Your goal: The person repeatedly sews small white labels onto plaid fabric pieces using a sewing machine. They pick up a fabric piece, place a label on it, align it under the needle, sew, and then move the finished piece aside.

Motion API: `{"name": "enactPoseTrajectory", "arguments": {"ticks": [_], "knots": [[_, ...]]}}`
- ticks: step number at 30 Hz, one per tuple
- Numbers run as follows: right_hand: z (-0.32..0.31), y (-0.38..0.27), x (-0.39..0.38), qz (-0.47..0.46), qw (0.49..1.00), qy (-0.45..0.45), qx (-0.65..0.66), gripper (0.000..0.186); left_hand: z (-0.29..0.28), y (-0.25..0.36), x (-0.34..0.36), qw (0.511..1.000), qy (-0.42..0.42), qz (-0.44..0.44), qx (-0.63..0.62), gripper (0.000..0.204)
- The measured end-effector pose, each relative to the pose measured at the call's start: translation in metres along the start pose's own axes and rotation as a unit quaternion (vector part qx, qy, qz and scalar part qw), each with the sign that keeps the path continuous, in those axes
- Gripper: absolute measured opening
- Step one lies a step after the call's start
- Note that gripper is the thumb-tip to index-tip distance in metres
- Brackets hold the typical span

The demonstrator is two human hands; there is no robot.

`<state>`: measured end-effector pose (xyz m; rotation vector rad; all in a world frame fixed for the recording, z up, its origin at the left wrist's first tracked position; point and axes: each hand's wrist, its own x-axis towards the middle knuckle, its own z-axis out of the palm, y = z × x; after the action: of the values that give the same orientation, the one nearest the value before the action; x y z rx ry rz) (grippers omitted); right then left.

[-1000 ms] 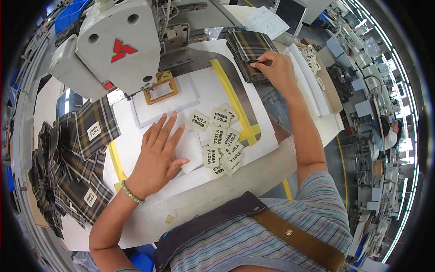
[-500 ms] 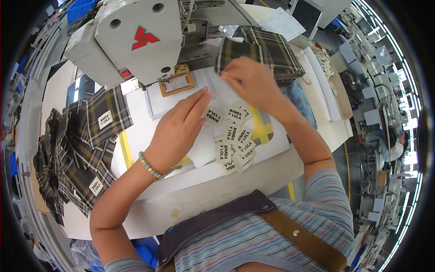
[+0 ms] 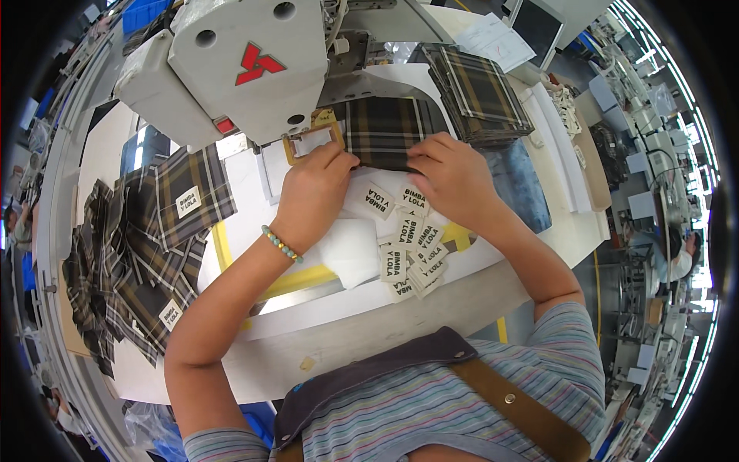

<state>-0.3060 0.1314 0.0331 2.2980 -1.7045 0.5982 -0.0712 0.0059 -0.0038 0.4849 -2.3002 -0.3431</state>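
Observation:
A dark plaid fabric piece [image 3: 386,127] lies flat beside the tan clamp frame [image 3: 291,148] of a white sewing machine [image 3: 250,73]. At its front left corner, the fingers of my left hand [image 3: 317,185] are closed, thumb and fingertips pressed together on the cloth edge. My right hand [image 3: 456,183] pinches the front right part of the same piece. Several small off-white printed labels [image 3: 416,245] lie loosely overlapped on the white work surface, just nearer to me than the fabric. The tips of both hands are partly hidden by the knuckles.
To the right at the back stands a stack of plaid pieces [image 3: 489,96]. A loose heap of plaid pieces [image 3: 142,246], some bearing labels, covers the table's left side. The machine head overhangs the back left. Papers [image 3: 496,42] and a dark screen [image 3: 537,23] are farther back.
My right hand has brought the plaid piece from by the stack down onto the work surface. My left hand, outstretched before, has closed at the piece's left corner.

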Motion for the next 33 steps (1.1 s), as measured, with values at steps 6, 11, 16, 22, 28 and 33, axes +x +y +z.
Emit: {"name": "enactPoseTrajectory", "arguments": {"ticks": [6, 11, 16, 22, 28, 33], "knots": [[0.015, 0.011, 0.009, -0.046, 0.995, 0.068, -0.051, 0.011, -0.016, -0.012, -0.010, 0.995, -0.019, 0.076, 0.069, 0.013], [0.034, 0.002, 0.034, -0.103, 0.993, 0.023, -0.060, 0.018, -0.048, -0.024, -0.022, 0.973, -0.059, 0.137, 0.178, 0.016], [0.050, -0.010, 0.048, -0.107, 0.994, -0.021, 0.025, 0.023, -0.074, -0.044, -0.043, 0.953, -0.106, 0.117, 0.259, 0.020], [0.024, 0.008, 0.037, -0.033, 0.990, -0.094, 0.096, 0.034, -0.093, -0.028, -0.067, 0.960, -0.110, 0.034, 0.255, 0.041], [0.038, 0.011, 0.016, -0.059, 0.987, -0.124, 0.080, 0.051, -0.091, -0.009, -0.073, 0.972, -0.157, -0.029, 0.170, 0.052], [0.043, 0.011, 0.016, -0.051, 0.989, -0.121, 0.061, 0.053, -0.090, -0.010, -0.078, 0.978, -0.151, -0.046, 0.139, 0.050]]}}
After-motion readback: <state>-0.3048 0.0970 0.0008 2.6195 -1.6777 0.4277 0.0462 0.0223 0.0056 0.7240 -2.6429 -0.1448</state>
